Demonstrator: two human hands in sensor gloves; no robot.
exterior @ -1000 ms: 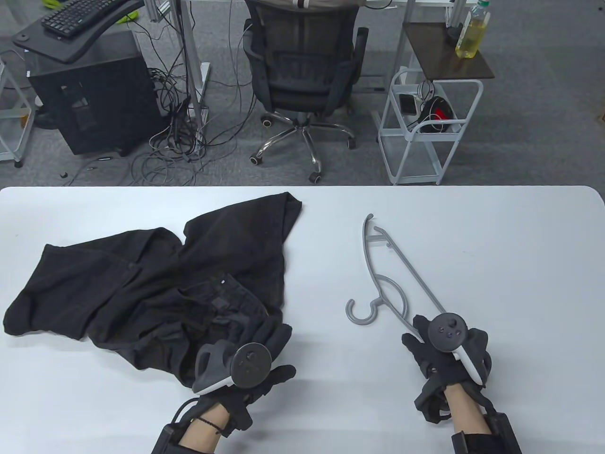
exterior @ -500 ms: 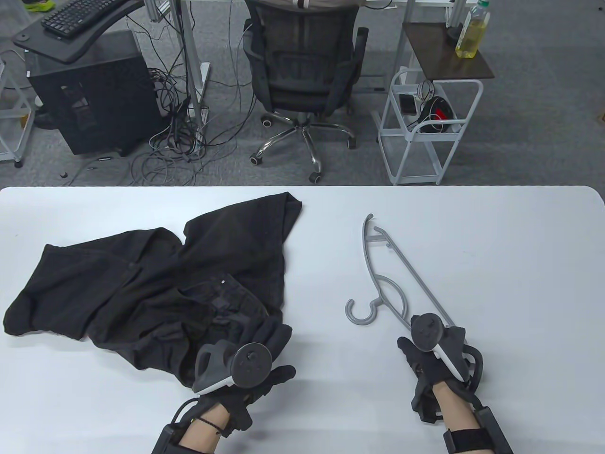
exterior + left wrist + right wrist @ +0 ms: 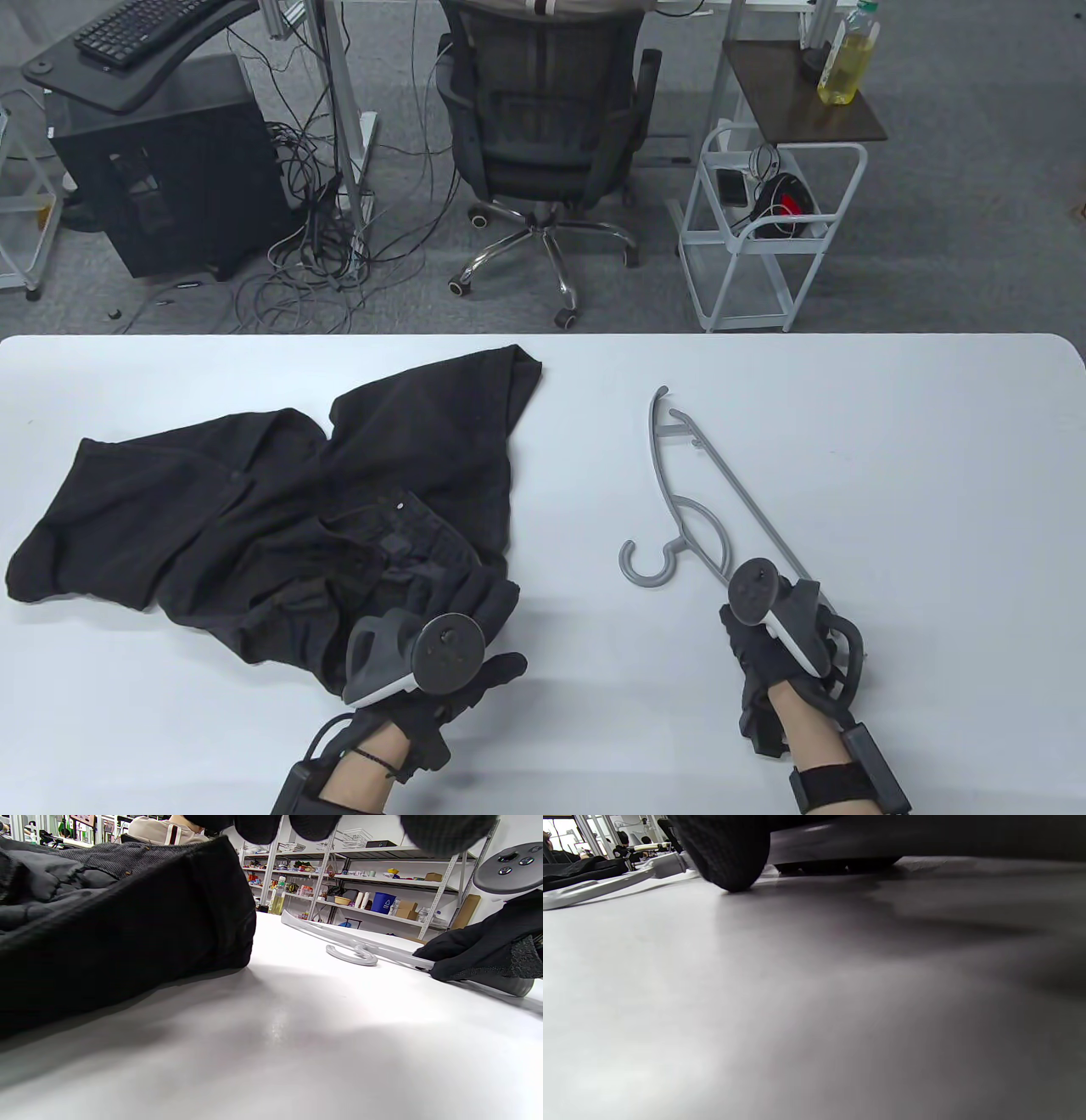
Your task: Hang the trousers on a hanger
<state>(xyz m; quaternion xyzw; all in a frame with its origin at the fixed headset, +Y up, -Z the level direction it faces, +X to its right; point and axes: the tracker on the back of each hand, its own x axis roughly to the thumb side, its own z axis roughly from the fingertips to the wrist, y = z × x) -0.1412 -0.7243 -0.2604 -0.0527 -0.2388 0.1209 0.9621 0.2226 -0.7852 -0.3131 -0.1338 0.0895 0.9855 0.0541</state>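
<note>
Trousers [image 3: 280, 518] lay crumpled at table's 9 o'clock; hanger [image 3: 704, 501] flat at 3 o'clock. Left hand [image 3: 450, 658] rested on the waistband, fingers spread. Right hand [image 3: 785, 632] covered the hanger's near end; closure could not be told. Advice: grip the bar firmly, lift level, keep hook free.

Office chair [image 3: 543, 127], white cart [image 3: 768, 229] (oil bottle [image 3: 844, 64] above), keyboard [image 3: 140, 25].

light: even, bright overhead | shadows: soft | right wrist view: blurred, dim
</note>
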